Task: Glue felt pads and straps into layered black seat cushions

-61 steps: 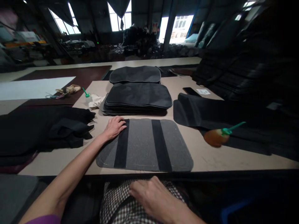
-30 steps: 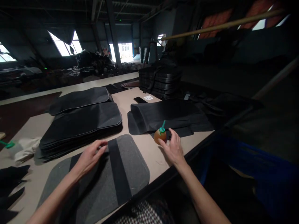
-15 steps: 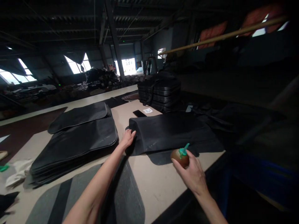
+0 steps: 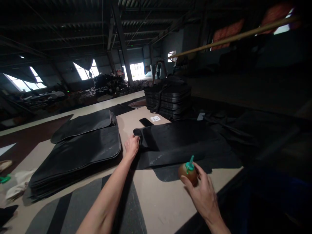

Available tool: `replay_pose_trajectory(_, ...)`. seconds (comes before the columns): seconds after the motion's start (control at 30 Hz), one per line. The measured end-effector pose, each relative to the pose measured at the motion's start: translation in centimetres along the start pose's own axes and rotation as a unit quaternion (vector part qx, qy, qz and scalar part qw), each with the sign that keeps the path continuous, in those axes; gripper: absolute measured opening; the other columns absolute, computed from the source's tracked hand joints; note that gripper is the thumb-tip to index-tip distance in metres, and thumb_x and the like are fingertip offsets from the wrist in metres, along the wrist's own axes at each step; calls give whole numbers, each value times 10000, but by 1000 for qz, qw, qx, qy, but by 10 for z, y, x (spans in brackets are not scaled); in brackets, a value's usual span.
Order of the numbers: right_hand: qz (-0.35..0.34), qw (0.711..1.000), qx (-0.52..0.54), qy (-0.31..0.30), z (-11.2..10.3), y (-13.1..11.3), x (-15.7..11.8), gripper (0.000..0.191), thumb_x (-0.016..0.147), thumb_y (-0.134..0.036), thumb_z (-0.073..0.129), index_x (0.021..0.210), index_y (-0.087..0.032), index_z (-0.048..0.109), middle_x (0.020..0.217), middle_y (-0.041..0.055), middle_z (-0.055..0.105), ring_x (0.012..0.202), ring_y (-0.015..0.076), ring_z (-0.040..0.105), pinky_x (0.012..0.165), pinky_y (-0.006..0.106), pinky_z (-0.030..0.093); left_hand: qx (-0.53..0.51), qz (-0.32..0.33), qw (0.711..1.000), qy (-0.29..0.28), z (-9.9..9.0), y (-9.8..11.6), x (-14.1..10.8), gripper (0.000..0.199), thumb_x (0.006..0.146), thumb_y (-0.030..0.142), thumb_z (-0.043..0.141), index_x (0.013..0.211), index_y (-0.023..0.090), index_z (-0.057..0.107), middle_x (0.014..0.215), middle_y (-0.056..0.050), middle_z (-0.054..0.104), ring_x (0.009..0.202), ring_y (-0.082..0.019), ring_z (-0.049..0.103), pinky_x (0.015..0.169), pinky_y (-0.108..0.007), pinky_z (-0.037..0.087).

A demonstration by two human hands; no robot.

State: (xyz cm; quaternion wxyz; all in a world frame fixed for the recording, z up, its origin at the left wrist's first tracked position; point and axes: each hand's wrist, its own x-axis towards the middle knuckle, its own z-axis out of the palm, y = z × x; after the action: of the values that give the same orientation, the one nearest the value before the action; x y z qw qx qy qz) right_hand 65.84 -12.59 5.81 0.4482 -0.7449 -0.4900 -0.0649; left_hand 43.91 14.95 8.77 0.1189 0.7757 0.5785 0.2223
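My right hand is wrapped round a squeeze bottle of brown liquid with a green nozzle cap, held upright above the table near its right edge. My left hand pinches the left edge of a black sheet, which looks like fabric or leather. That sheet lies over other black pieces, and one rounded piece pokes out from under it toward me. A grey piece with black strips lies beneath my left forearm.
Stacked black panels stand at the left, and a taller black stack at the back. A dark phone-like slab and a white label lie on the tan table. A whitish cloth is at far left.
The black sheet's left end, raised in a curve before, now lies flatter. My left hand has come down slightly with its edge. The bottle stays in my right hand, its nozzle more upright.
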Motion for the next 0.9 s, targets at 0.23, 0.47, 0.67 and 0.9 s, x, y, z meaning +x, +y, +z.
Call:
replay_pose_trajectory(0.23,7,982,191,7,-16,-54,-50,291,995,-438,577,1194,-235,642,1209,129,694,1069,287,670,883,427,554,-99,-10,992,83,-79,19,-6,401,1041,464,469,1306,284,710,1146,-136,766,1066,-303,706,925,-420,522)
replay_pose_trajectory(0.47,324,679,592,-288,29,-138,-75,476,1013,-567,500,1251,-178,636,1350,175,656,1210,276,662,946,416,574,-397,36,890,221,-167,-13,-86,393,899,416,718,1231,207,743,1189,-67,758,1114,-240,705,1008,-363,550)
replay_pose_trajectory(0.67,419,600,657,-181,42,-147,-58,620,990,-710,358,1155,-207,681,1262,138,715,1231,302,657,1065,561,513,-533,-106,812,214,-219,-73,-177,630,756,423,854,1338,263,673,1166,-62,756,922,-204,754,820,-310,643)
replay_pose_trajectory(0.9,386,680,541,-309,21,-148,-70,501,862,-581,711,1172,-189,684,1146,126,758,1083,328,722,916,479,599,-488,-237,801,252,-241,-155,-290,671,700,439,884,1329,317,685,1183,-37,756,857,-187,763,683,-221,647)
